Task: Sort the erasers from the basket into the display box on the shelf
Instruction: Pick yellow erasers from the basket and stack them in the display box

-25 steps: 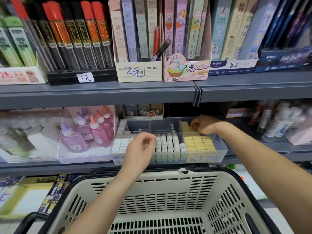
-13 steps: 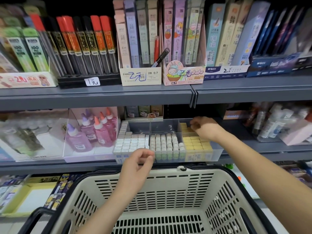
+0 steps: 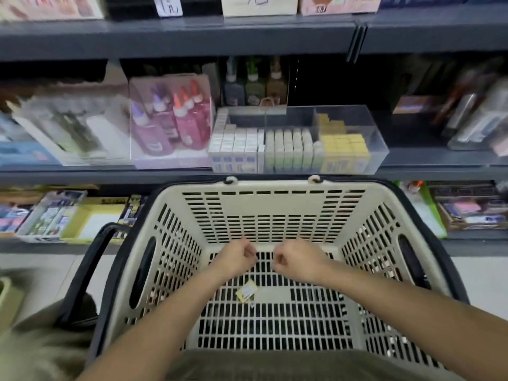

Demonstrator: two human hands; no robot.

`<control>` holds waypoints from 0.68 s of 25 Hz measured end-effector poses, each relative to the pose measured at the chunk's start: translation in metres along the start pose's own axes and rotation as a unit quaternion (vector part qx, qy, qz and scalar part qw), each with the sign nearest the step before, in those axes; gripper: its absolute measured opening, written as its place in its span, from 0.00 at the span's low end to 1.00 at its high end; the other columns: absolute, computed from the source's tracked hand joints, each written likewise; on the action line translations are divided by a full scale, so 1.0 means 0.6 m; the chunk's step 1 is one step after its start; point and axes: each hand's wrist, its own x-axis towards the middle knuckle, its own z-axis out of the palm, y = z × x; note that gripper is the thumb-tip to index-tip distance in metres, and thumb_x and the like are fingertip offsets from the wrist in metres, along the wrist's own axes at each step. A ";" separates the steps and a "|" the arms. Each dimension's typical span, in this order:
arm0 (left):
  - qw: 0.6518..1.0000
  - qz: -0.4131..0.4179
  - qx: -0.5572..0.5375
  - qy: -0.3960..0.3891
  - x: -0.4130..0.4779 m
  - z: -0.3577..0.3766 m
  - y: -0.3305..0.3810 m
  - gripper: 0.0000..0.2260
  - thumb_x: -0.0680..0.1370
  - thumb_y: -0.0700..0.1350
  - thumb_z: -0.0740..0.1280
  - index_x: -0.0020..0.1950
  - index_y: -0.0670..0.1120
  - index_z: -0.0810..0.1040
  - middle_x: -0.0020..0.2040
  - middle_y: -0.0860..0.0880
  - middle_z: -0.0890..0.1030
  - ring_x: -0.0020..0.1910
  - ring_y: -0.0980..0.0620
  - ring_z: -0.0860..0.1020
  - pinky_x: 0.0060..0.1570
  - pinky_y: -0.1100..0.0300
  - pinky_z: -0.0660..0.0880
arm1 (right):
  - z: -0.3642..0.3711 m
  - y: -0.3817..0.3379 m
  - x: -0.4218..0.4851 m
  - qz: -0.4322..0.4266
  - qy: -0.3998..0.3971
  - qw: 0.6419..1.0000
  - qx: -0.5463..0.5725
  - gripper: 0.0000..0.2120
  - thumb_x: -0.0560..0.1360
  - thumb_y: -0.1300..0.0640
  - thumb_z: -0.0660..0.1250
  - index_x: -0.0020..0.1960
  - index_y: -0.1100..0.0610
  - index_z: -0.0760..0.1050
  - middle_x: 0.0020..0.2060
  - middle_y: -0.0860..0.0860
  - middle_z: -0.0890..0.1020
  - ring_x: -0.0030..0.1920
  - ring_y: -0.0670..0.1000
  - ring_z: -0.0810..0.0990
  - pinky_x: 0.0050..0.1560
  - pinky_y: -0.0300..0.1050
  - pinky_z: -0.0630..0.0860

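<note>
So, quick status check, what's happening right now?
Both hands, left and right, curled low in basket. One yellow eraser left. Nothing blocking.

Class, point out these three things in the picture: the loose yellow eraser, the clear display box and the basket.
yellow eraser (image 3: 247, 290), head view, middle of its label face
display box (image 3: 377, 149), head view, clear right wall
basket (image 3: 270, 185), head view, far rim
</note>
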 end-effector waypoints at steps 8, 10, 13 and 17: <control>0.974 -0.021 0.204 -0.095 -0.013 0.093 -0.056 0.29 0.69 0.45 0.73 0.66 0.46 0.65 0.62 0.47 0.70 0.61 0.48 0.71 0.62 0.55 0.70 | 0.125 0.006 0.049 0.012 -0.144 0.989 0.035 0.21 0.74 0.55 0.66 0.66 0.55 0.68 0.60 0.53 0.76 0.58 0.53 0.75 0.53 0.46 0.73; 0.981 -0.007 0.170 -0.090 -0.006 0.085 -0.050 0.21 0.72 0.43 0.70 0.63 0.45 0.69 0.57 0.48 0.74 0.55 0.50 0.74 0.56 0.59 0.72 | 0.122 0.011 0.048 -0.010 -0.138 0.989 0.058 0.19 0.74 0.55 0.66 0.63 0.54 0.69 0.57 0.54 0.77 0.55 0.53 0.76 0.51 0.46 0.73; 0.996 0.010 0.032 -0.087 0.005 0.049 -0.018 0.06 0.75 0.44 0.67 0.51 0.47 0.75 0.43 0.51 0.77 0.39 0.56 0.74 0.40 0.63 0.72 | 0.084 0.022 0.045 -0.037 -0.061 0.996 0.057 0.12 0.76 0.56 0.63 0.59 0.52 0.73 0.52 0.52 0.77 0.52 0.52 0.76 0.52 0.48 0.75; 0.984 0.060 -0.168 -0.003 0.000 -0.007 0.048 0.02 0.77 0.41 0.66 0.48 0.46 0.77 0.40 0.50 0.78 0.39 0.54 0.76 0.45 0.56 0.75 | -0.008 0.042 0.035 -0.001 0.098 0.988 0.122 0.09 0.76 0.49 0.64 0.50 0.54 0.75 0.36 0.46 0.76 0.36 0.45 0.73 0.40 0.41 0.71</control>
